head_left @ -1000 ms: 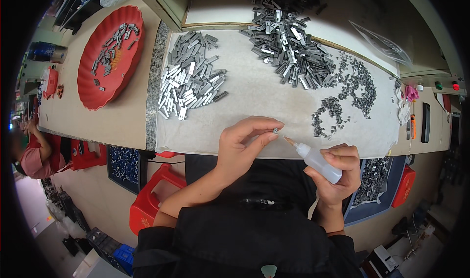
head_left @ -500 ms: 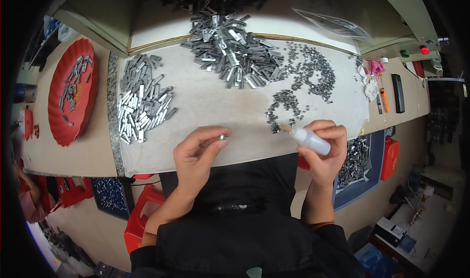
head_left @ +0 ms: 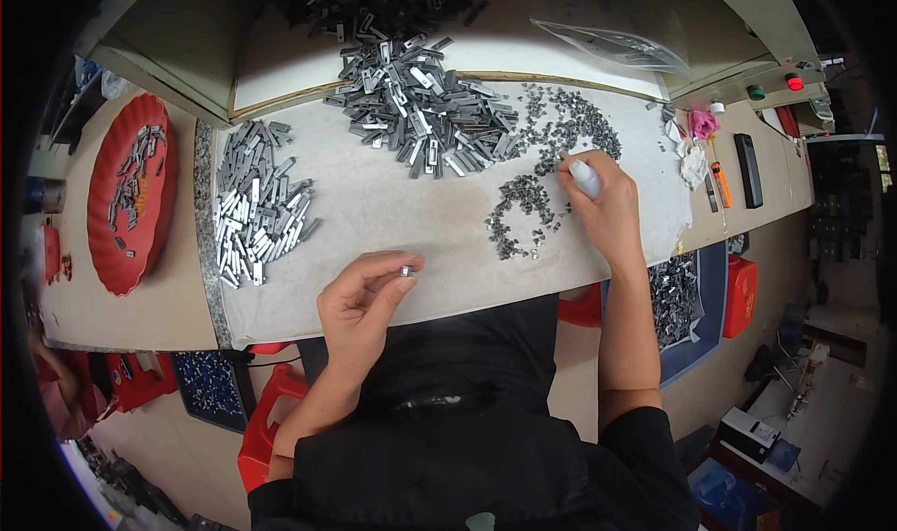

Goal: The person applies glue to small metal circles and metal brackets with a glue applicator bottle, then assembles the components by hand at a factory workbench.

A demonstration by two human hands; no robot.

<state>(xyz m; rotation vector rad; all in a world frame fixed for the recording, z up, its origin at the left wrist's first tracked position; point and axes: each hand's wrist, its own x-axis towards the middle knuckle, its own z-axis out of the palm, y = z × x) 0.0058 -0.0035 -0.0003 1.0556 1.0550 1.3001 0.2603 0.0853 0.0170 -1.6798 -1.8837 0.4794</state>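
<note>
My left hand (head_left: pixel 360 302) is closed near the table's front edge, pinching a small shiny metal piece (head_left: pixel 406 271) between thumb and fingertips. My right hand (head_left: pixel 605 204) reaches over the right part of the table, wrapped round a small translucent white bottle (head_left: pixel 585 178). The bottle's narrow tip points away from me, beside the far heap of tiny dark metal parts (head_left: pixel 593 124). Nearer to me lies another cluster of tiny parts (head_left: pixel 512 236). Oblong silver-grey metal pieces (head_left: pixel 425 110) are heaped at the back middle, and more such pieces (head_left: pixel 257 222) lie at the left.
A red scalloped tray (head_left: pixel 105 260) with metal pieces stands at the far left. To the right are an orange-handled tool (head_left: pixel 720 185), a black case (head_left: pixel 747 171) and a pink cloth (head_left: pixel 703 122). A plastic bag (head_left: pixel 617 45) lies on the shelf; a blue-grey bin (head_left: pixel 712 297) stands below.
My right hand has moved away from me with the bottle, from the near cluster to the far heap. The left hand keeps its pinch, and the whole view has shifted slightly.
</note>
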